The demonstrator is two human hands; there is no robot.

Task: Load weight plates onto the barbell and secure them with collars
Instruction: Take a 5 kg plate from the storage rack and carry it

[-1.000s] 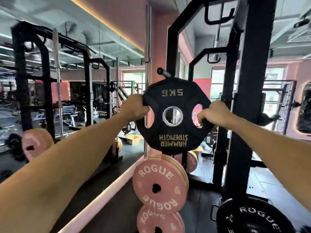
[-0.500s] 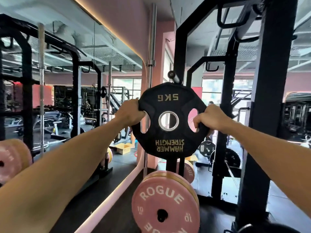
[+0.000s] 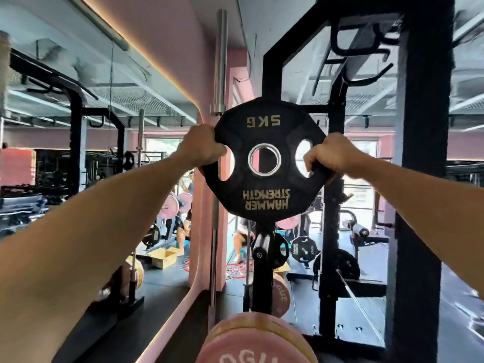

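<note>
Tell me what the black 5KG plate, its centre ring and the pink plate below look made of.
5KG plate: probably rubber or urethane coating; matte black, rounded edges, gold raised lettering. Each hand, left and right, grips it through a cut-out.
Centre ring: metal, likely steel; bright, mirror-like shine.
Pink plate: looks like matte rubber, bumper style; thick, dull surface, white lettering. The core is not visible.

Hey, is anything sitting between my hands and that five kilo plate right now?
No. The left hand and the right hand both grip the black 5 kg plate directly, fingers hooked through its side openings. Nothing visible lies between either hand and the plate. Its centre hole is clear, off the storage peg below.
</note>
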